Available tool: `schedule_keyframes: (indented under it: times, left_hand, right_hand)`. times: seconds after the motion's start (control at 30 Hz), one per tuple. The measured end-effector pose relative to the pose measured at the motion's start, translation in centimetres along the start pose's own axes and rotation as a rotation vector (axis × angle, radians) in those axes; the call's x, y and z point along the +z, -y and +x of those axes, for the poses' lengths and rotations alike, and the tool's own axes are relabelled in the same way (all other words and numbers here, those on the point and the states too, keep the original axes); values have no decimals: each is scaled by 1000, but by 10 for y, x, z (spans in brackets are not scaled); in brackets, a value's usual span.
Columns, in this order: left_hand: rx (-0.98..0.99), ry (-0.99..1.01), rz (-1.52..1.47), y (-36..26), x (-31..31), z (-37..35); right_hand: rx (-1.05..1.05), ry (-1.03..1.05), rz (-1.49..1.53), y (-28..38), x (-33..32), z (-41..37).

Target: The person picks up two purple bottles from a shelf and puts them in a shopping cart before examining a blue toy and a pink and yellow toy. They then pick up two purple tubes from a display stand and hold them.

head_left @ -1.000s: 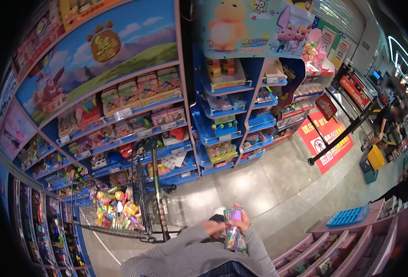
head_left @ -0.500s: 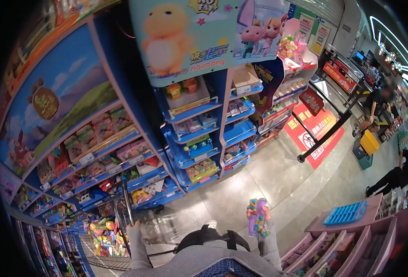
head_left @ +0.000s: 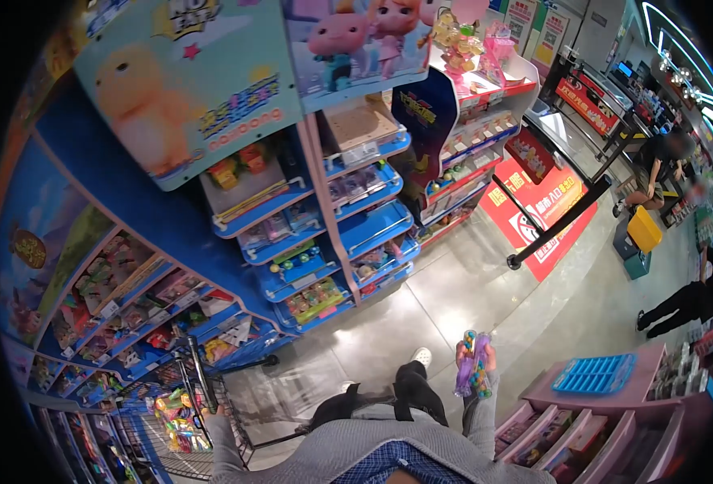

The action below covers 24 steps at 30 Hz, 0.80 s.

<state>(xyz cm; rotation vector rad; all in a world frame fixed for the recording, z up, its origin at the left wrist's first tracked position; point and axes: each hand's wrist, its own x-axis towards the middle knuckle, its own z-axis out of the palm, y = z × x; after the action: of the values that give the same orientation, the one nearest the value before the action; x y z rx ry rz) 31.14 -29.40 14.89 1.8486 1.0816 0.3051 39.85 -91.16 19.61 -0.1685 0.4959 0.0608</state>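
Note:
At lower left, my left hand (head_left: 214, 415) is closed around the dark handle bar (head_left: 204, 379) of a wire shopping cart (head_left: 235, 402). A pile of brightly coloured packets (head_left: 177, 423) lies in the cart. Out in front on the right, my right hand (head_left: 490, 356) grips clear tubes of colourful candy (head_left: 471, 367) with purplish wrapping, held together and roughly upright. The tubes cover part of the fingers. How many tubes there are is hard to tell.
Blue toy shelves (head_left: 308, 278) line the left and front. A pink display bin (head_left: 602, 363) with a blue tray (head_left: 594, 373) stands close on the right. Ahead are a black rail barrier (head_left: 562, 222) and a red floor mat (head_left: 534, 214). A person in black (head_left: 699, 290) is at far right.
I have stepped forward; the shelves and posters have slid left and come nearer. My right hand with the candy tubes sits slightly further right. The cart handle has shifted left with my left hand.

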Motion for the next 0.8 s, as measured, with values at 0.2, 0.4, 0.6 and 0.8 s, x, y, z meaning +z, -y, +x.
schedule_keyframes:
  times: [0.2, 0.4, 0.6, 0.8]
  left_hand:
    - [-47, -74, 370, -13, 56, -45]
    - [3, -67, 507, -115, 136, -153]
    - [-95, -26, 519, 16, 192, -126]
    - [-450, 105, 709, -166, 279, -233]
  right_hand:
    - [35, 43, -39, 92, -1, 25]
    - [-21, -9, -106, 141, -4, 38]
    - [74, 39, -30, 166, 10, 74]
    - [193, 168, -77, 189, 56, 140]
